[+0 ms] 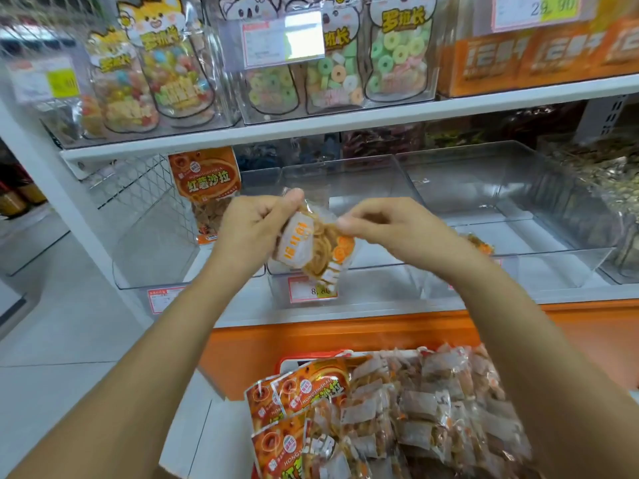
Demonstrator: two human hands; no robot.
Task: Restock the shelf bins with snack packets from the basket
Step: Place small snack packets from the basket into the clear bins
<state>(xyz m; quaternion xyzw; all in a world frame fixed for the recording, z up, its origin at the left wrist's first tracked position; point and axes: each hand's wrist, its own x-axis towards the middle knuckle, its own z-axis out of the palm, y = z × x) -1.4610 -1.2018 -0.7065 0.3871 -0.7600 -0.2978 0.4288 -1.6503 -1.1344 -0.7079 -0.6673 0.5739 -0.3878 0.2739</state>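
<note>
While my left hand (254,229) is gripping the snack packet (320,252) above the middle bin's (363,174) front edge and my right hand's (383,229) fingers are pinching its corner, I am risking a slip that drops it short of the bin.

A bunch of snack packets (313,243), clear film with orange-and-white print over tan, stringy strips, hangs tilted in front of the middle shelf bin (345,181). The left hand (256,219) grips its upper end and the right hand (390,224) pinches its right edge. The bins are clear plastic, side by side on the lower shelf. The left bin (155,250) holds an upright orange bag (204,178) at its back right corner. The right bin (518,209) has one packet (480,243) near its front left. Below, the red-rimmed basket (287,361) is heaped with small clear packets (432,409), with large orange bags (311,388) along its left side.
</note>
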